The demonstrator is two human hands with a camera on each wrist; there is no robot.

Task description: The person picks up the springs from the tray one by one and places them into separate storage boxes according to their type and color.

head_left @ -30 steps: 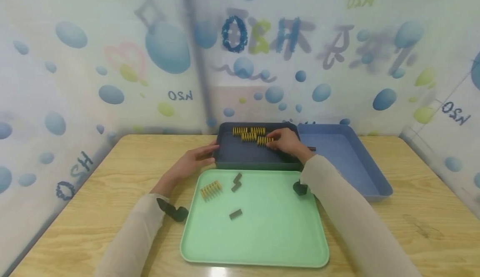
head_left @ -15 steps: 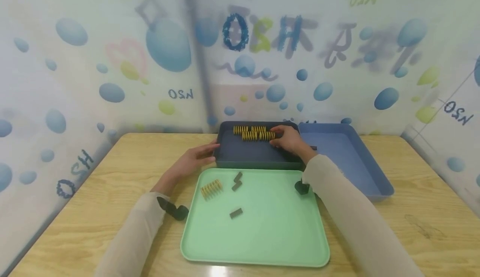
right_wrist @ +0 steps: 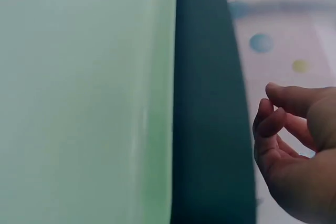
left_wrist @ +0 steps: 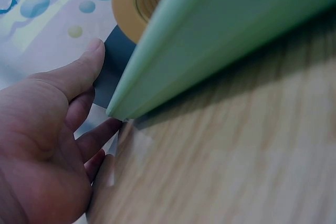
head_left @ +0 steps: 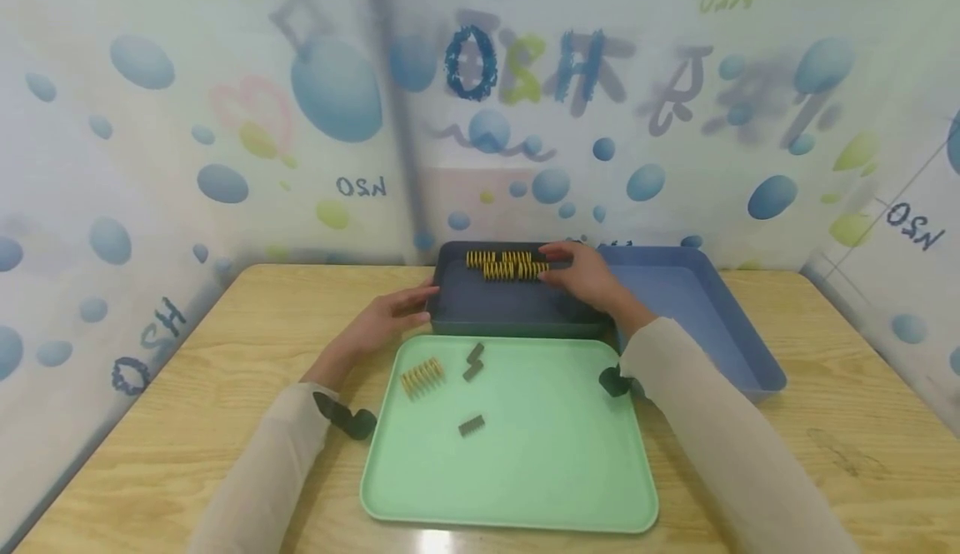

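The front right yellow spring (head_left: pixel 533 271) lies on its side in the dark tray (head_left: pixel 487 304), its long axis running left to right, along the tray's long side. Its right end points at your right hand (head_left: pixel 585 275), and its left end faces the front left yellow spring (head_left: pixel 498 272), lined up with it. Your right grip is loosely parted: the thumb stands a little away from the bent fingers, with nothing seen between them. The thumb is at the spring's right end; you cannot tell whether it touches. Just behind lie the back left yellow spring (head_left: pixel 480 260) and the back right yellow spring (head_left: pixel 517 258), pointing the same way.

Your left hand (head_left: pixel 378 325) is at the dark tray's left edge, fingers spread, with nothing in its grip. Your right hand and forearm cover the dark tray's right part and some of the blue tray (head_left: pixel 693 304) beside it. Nearer you, the green tray (head_left: pixel 555 446) holds a pale gold spring (head_left: pixel 422 377) slanting up to the right, and three small dark springs (head_left: pixel 472 426). All three trays sit on the wooden counter (head_left: pixel 847 387).
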